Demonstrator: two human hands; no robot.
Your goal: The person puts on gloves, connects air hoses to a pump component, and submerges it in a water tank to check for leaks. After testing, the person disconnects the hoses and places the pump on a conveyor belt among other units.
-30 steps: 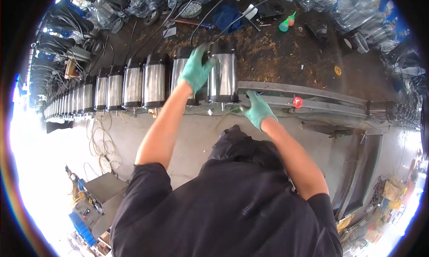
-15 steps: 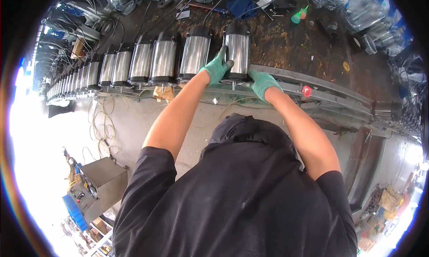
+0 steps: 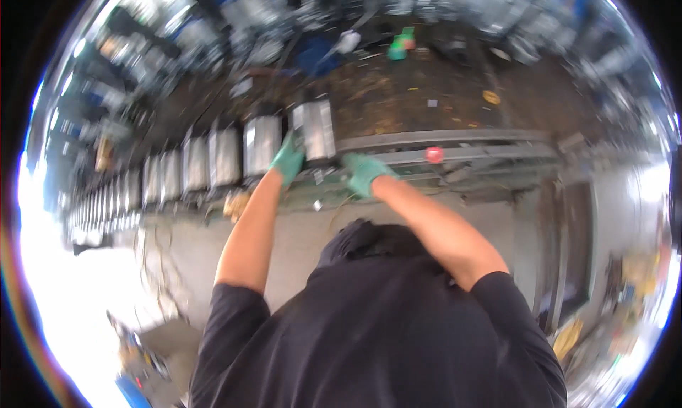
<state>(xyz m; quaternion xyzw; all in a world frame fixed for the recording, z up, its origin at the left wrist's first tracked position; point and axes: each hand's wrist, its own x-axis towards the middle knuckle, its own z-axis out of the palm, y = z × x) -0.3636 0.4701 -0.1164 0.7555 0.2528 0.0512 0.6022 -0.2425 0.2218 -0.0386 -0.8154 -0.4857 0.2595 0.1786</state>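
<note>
A silver cylindrical motor [image 3: 314,129] with dark ends stands at the right end of a long row of similar motors on the bench edge. My left hand [image 3: 288,161], in a green glove, is closed against its left side, between it and the neighbouring motor [image 3: 263,144]. Beside its lower right corner is my right hand [image 3: 366,175], also gloved in green. Blur hides whether those right fingers touch the motor, and smears their shape.
Metal rails [image 3: 483,152] run along the bench edge to the right, with a red round piece [image 3: 434,154] on them. Green and orange small bottles [image 3: 399,47], a blue cloth [image 3: 316,56] and a yellow ring [image 3: 491,97] lie farther back. Clear plastic-wrapped items line the far side.
The whole view has swung and blurred, so the bench and motors appear lower and farther left. Both hands stay around the same end motor.
</note>
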